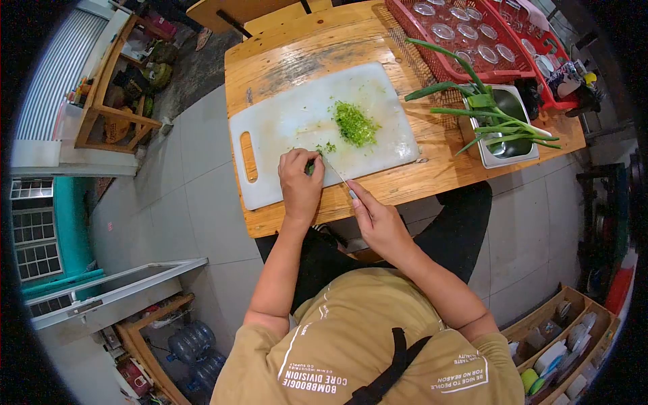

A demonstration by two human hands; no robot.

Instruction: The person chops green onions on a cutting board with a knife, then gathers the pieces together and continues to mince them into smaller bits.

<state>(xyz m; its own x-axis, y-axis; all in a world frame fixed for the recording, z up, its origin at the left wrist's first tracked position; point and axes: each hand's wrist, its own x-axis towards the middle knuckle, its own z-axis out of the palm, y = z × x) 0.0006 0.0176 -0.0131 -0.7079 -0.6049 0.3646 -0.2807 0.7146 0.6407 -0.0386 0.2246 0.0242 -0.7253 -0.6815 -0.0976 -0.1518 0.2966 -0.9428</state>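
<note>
My left hand (301, 179) is closed on green onion stalks (310, 166) at the near edge of the white cutting board (283, 121); its fingers hide most of them. In my right hand (376, 219) is a knife (337, 173), gripped by its handle, with the blade slanting up and left toward my left fingertips. A few chopped bits (327, 147) lie by the blade tip. Farther off on the board sits a loose pile of chopped green onion (355, 124).
A metal container (518, 154) with whole green onions (503, 121) across it stands on the wooden table's (270, 67) right side. Behind it, a red crate (442, 64) holds several upturned glasses. The board has a handle slot on its left. A chair stands beyond the table.
</note>
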